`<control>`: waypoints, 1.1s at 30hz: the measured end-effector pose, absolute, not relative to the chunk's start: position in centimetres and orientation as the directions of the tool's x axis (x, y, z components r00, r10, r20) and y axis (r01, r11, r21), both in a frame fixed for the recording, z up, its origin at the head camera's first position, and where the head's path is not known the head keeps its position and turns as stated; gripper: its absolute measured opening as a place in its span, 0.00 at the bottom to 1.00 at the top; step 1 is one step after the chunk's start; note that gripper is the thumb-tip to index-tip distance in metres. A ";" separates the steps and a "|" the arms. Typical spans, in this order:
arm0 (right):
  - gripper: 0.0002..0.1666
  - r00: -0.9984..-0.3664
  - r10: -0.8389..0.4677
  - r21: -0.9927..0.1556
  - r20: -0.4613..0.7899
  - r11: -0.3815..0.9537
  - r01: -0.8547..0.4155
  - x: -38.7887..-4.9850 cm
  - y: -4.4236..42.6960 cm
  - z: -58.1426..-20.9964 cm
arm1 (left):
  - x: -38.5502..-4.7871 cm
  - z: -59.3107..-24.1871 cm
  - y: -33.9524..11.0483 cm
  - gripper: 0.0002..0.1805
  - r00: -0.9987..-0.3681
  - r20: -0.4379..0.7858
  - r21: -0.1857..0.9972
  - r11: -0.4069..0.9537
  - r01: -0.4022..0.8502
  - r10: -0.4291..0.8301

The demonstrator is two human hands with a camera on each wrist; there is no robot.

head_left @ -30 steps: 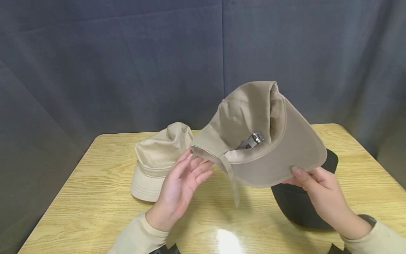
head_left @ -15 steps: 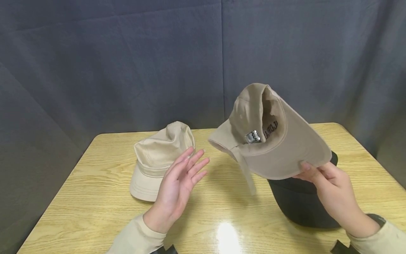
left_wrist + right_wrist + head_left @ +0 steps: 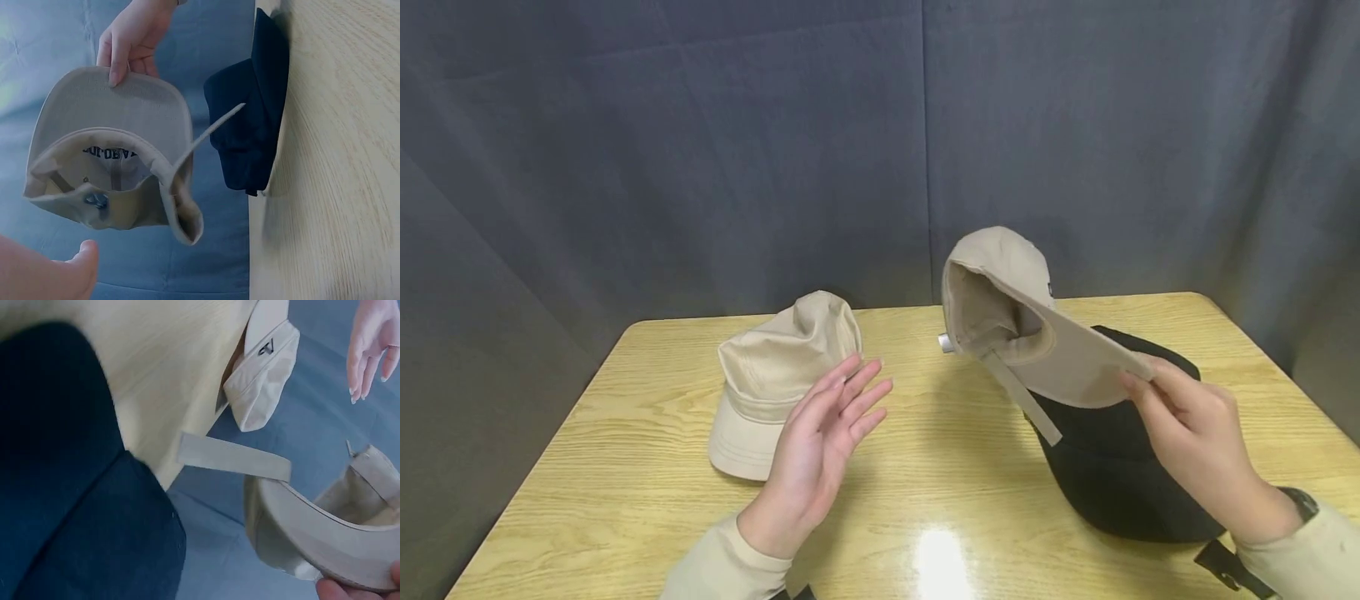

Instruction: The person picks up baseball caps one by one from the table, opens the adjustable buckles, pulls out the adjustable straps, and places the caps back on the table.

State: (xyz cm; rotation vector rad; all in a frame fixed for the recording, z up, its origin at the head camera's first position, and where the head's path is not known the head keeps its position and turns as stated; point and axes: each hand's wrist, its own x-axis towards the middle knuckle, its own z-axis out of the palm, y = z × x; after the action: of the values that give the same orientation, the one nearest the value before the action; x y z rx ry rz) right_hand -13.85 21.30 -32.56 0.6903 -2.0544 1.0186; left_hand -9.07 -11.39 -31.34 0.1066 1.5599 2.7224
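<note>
My right hand pinches the brim edge of a beige baseball cap, thumb on the brim's underside. The cap hangs in the air with its hollow side toward me and its loose strap dangling. Dark lettering shows inside it in the left wrist view, beside a metal buckle. My left hand holds nothing; its fingers are extended, palm turned toward the cap. Behind that hand, a second beige cap sits on the table. A black cap lies under my right hand, partly hidden by the hand and the held cap.
The light wood table has rounded far corners. A dark blue-grey curtain hangs behind it and along the sides. A bright light reflection lies on the tabletop near the front middle.
The left hand has let go of the held cap's back edge. The right hand has moved slightly right with the cap, which has turned so its opening faces me. The caps on the table stay put.
</note>
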 end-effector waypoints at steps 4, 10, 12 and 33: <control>0.08 -0.582 -0.191 -0.378 0.790 0.596 -0.709 -14.0 21.1 -32.0 | -9.0 -31.5 -11.5 0.26 -0.998 0.054 0.862 -0.506 0.034 0.025; 0.25 -0.553 -0.243 -0.287 0.797 0.653 -0.701 -14.1 20.4 -30.8 | -8.9 -31.6 -11.6 0.26 -0.999 0.047 0.864 -0.502 0.031 0.020; 0.26 -0.520 -0.268 -0.247 0.811 0.648 -0.720 -14.4 20.0 -30.3 | -8.9 -31.6 -11.6 0.26 -0.999 0.048 0.865 -0.501 0.030 0.022; 0.19 -0.288 -0.472 0.056 0.833 0.590 -0.805 -17.1 17.4 -27.5 | -8.8 -32.5 -11.6 0.23 -0.999 0.044 0.873 -0.487 0.029 0.019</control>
State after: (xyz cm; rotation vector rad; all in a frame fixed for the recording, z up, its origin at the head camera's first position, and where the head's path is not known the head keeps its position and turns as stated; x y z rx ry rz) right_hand -17.09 17.41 -27.50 1.0208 -1.9410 0.4784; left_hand -8.83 -11.61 -32.53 0.0742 1.5934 2.7132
